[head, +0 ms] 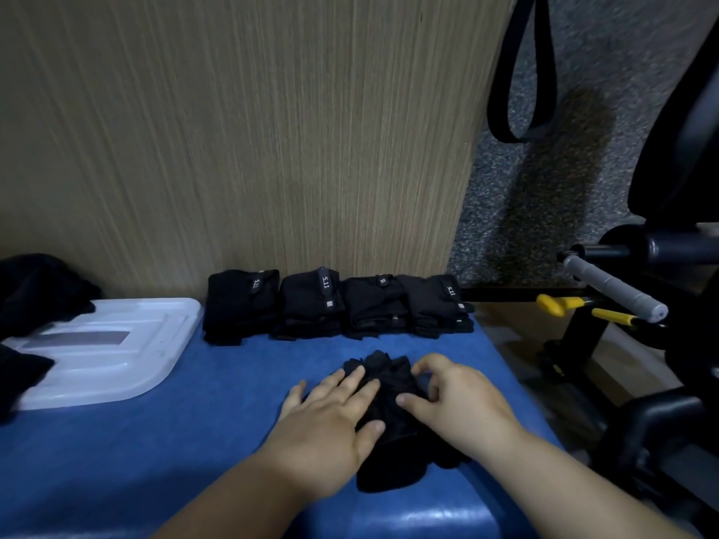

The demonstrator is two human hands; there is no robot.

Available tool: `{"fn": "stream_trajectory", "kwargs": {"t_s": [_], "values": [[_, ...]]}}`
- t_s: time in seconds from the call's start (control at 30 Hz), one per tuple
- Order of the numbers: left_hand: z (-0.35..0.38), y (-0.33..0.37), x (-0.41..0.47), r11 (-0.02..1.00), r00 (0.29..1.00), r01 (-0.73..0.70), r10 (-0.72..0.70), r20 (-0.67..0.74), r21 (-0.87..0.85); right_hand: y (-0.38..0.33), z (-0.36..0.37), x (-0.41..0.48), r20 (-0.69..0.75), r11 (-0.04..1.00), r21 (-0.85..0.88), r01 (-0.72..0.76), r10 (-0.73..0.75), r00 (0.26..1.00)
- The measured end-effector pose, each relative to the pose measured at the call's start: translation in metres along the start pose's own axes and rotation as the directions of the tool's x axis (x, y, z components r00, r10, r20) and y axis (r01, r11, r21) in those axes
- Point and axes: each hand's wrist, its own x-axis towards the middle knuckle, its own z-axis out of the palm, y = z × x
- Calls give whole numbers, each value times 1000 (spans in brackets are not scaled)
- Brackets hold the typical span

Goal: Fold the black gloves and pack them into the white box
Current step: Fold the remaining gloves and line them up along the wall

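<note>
A black glove [389,441] lies on the blue padded surface [155,441] in front of me. My left hand [330,425] rests flat on its left side, fingers straight. My right hand [455,398] is on its right side with curled fingers, and the thumb and fingertips pinch the fabric. Several folded black gloves [338,305] with "5.11" tabs stand in a row along the back edge. A white box lid [109,355] lies upside down at the left, with dark gloves [23,297] partly on it.
A wood-grain wall rises behind the surface. To the right stand black exercise equipment with a grey handle [614,289] and yellow levers [560,303]. The blue surface ends at the right near the gloves; grey carpet lies beyond.
</note>
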Motion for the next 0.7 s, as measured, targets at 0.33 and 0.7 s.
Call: {"fn": "stream_trajectory", "kwargs": {"t_s": [0.33,0.7], "values": [[2,-3,-1,999,999,-50,50,-17,-19,-5,0,10,67,991,5,-131,130,989],[5,24,7,997,999,-49,48,-21,-52,24,-12,6,-110,1000,-10,-19,18,994]]}}
